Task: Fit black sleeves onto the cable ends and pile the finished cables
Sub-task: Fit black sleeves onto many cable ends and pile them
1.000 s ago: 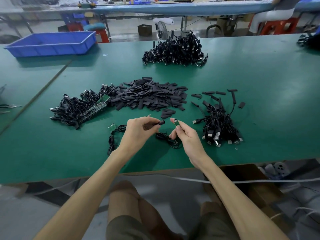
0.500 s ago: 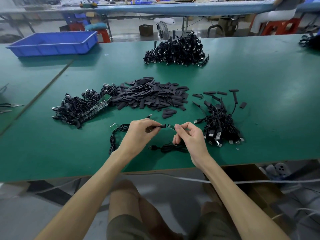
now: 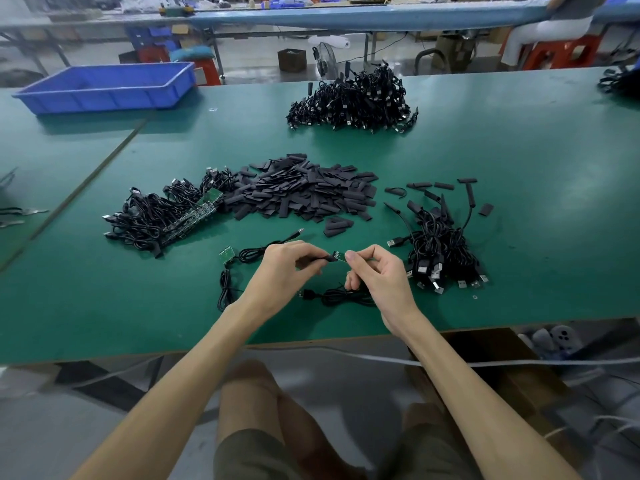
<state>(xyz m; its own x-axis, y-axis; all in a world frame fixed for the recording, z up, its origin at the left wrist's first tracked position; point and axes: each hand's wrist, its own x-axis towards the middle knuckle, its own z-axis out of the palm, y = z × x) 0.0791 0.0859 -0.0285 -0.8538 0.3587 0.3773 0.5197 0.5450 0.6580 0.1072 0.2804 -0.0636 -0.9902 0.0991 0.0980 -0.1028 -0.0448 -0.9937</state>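
Blue tray point(image 3: 104, 86): far left corner of the green desk point(image 3: 519, 161); its inside looks bare, though the floor of it is only partly in view.

Loose black sleeves point(image 3: 298, 194): one heap at mid-desk, a few strays to its right.

Cables with green boards point(image 3: 162, 220): tangled heap touching the sleeve heap's left edge.

Sleeved cables point(image 3: 440, 251): pile near the right, plugs toward the desk edge.

Far pile of cables point(image 3: 353, 100): well apart, toward the back.

Spare cable point(image 3: 239, 261): lies just left of the hands, green board at its end.

Left hand point(image 3: 284, 271): raised just over the near desk, fingers pinched shut on a black sleeve point(image 3: 323, 259).

Right hand point(image 3: 377, 275): facing it, fingers pinched on the cable end point(image 3: 338, 255), a small green board touching the sleeve's mouth. The rest of this cable point(image 3: 332, 295) is coiled on the desk beneath both hands.
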